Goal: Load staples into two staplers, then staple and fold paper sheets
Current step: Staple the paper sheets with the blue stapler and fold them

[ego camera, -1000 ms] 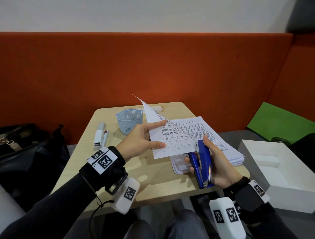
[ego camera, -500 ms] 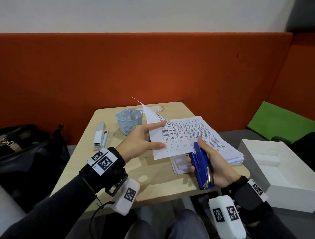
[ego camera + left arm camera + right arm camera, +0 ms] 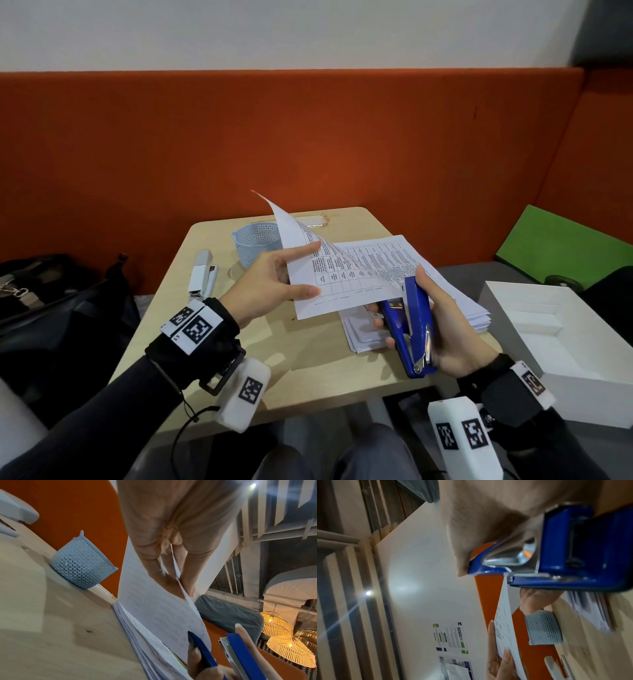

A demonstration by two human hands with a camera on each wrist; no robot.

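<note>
White wall point(image 3: 308, 31) above an orange padded backrest point(image 3: 274, 137), small light wooden table point(image 3: 308, 373), green cushion point(image 3: 561, 246) at right, woven lamps point(image 3: 283, 639), ceiling spotlight point(image 3: 253, 485)

A person's left hand point(image 3: 274, 284), centre frame in the head view, pinches printed sheets point(image 3: 339, 281) between thumb and extended index finger, its dark-sleeved forearm reaching in from lower left. At lower right, the right hand point(image 3: 442, 329) wraps around a blue stapler point(image 3: 411, 329), index finger along its top.

left hand point(image 3: 171, 536) pinching lifted sheet point(image 3: 154, 609), blue stapler point(image 3: 240, 654) nearby
</note>
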